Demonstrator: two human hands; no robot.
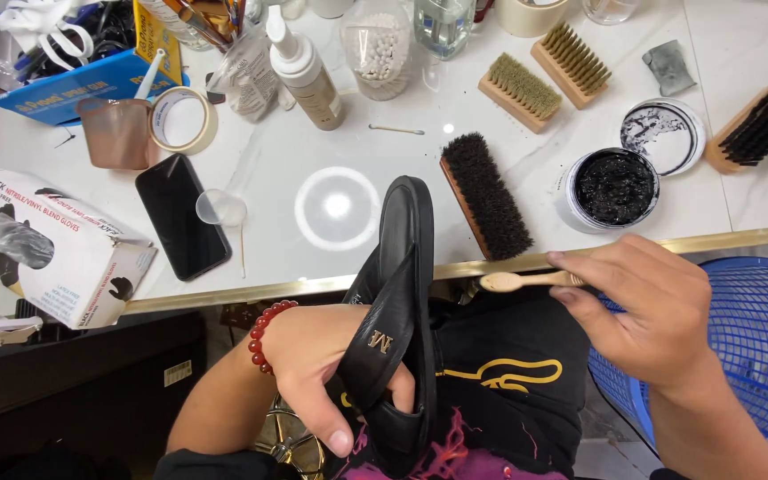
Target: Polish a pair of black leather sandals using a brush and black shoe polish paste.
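The left hand (pixel 322 373), palm up over the lap, has its fingers wrapped around a black sandal (pixel 399 311) held upright below the table (pixel 313 151) edge. The right hand (pixel 646 307) pinches a small wooden brush (pixel 526 281), bristles beside the sandal's strap.

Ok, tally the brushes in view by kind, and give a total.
Dark-bristled shoe brushes: 2, one by the sandal, one at the right edge
Tan-bristled wooden brushes: 2
Small wooden-handled brush in the right hand: 1
Total: 5
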